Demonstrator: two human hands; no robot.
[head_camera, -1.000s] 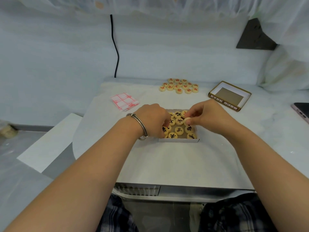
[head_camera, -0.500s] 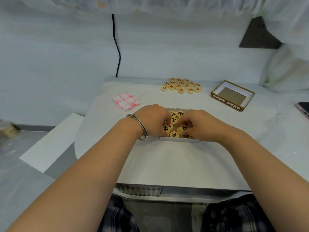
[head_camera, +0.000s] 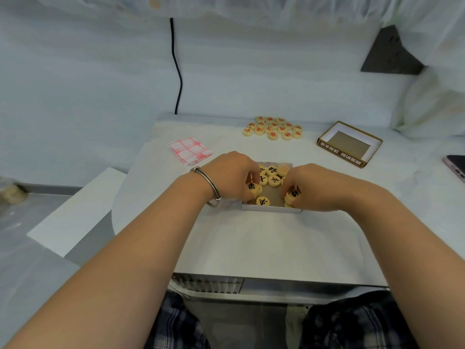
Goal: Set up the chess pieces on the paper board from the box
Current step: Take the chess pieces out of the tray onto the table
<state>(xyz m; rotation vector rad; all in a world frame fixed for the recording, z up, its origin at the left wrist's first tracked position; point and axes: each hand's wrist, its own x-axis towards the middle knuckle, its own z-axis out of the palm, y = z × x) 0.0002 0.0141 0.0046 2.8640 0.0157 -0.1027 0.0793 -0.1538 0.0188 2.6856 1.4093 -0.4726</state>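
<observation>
Black-inked 車 piece (head_camera: 263, 201) in box (head_camera: 271, 209)

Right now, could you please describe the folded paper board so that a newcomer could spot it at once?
On the white-covered table, look just beyond the left hand. The folded paper board lies flat there, left of the box of black-marked pieces. It alone is a thin white sheet printed with red grid lines, unlike the round red-marked pieces farther back.
</observation>
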